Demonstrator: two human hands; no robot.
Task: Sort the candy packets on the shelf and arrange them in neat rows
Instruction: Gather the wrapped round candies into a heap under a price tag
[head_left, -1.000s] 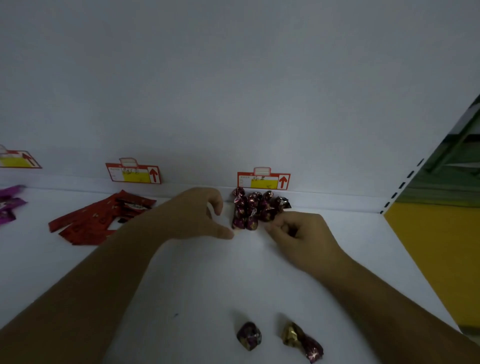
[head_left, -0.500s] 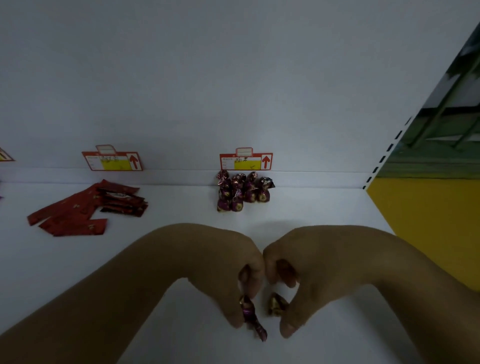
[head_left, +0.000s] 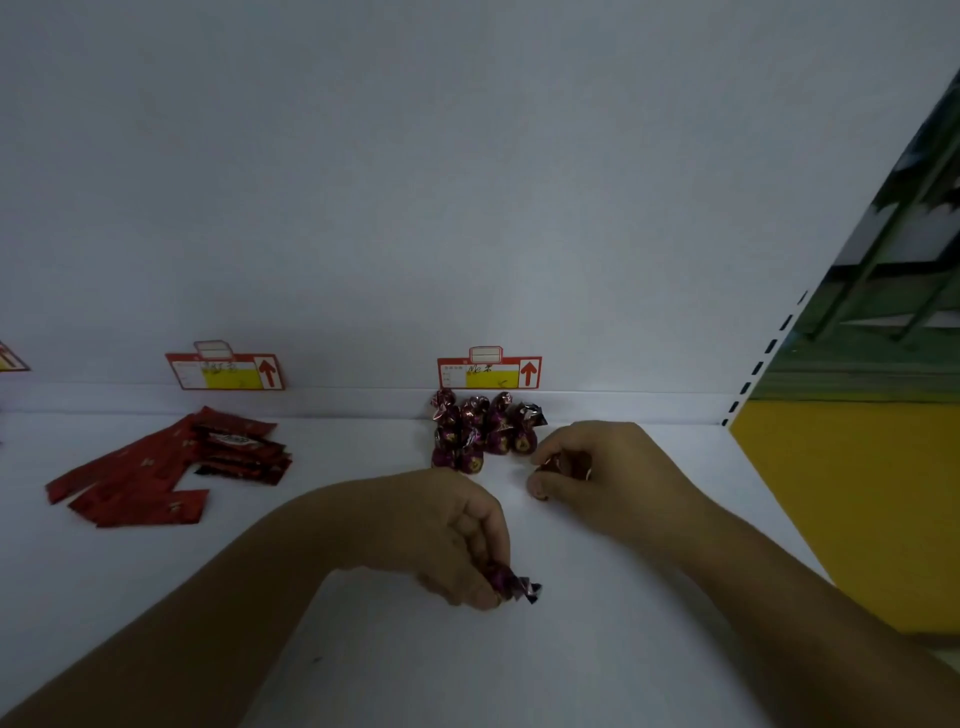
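Observation:
Several maroon foil-wrapped candies stand bunched in short rows against the back lip of the white shelf, under a red and yellow price tag. My left hand is in mid-shelf and pinches one maroon candy between thumb and fingertips. My right hand is just right of the bunch, fingers curled round another candy that is mostly hidden. Red flat candy packets lie in a loose heap at the left.
A second price tag hangs on the back wall above the red packets, and part of a third shows at the far left edge. The shelf's right end meets a slotted upright with a yellow panel beyond.
Both hands picked up the two loose candies from the front of the shelf. The right hand has carried its candy back beside the bunch; the left hand trails with its candy.

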